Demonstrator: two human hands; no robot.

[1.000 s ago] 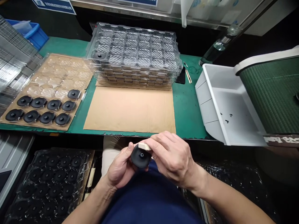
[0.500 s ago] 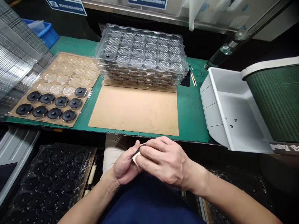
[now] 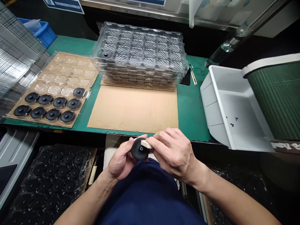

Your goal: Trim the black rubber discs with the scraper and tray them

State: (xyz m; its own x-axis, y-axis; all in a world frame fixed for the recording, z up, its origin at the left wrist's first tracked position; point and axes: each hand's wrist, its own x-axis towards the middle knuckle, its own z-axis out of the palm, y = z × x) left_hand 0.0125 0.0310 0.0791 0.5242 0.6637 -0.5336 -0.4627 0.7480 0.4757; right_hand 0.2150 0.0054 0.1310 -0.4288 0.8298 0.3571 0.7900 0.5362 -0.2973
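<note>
My left hand grips a round black plastic part by its edge, in front of my lap. Its face, with a small raised hub in the middle, is turned up towards me. In the fingers of my right hand is a small cream-coloured block, whose kind I cannot make out. The block's end lies against the black part close to the hub. On the bench to the left, a clear blister tray bears several like black parts in its near rows.
Behind a cardboard sheet stands a stack of clear trays, one black part in its top tray. A grey bin with small black scraps is on the right. Below the bench, at left, a tray of black parts stands near my arm.
The black part has turned so that its hubbed face shows. My right hand has shifted slightly right and up, with the cream block now at the part's face. The view has shifted slightly.
</note>
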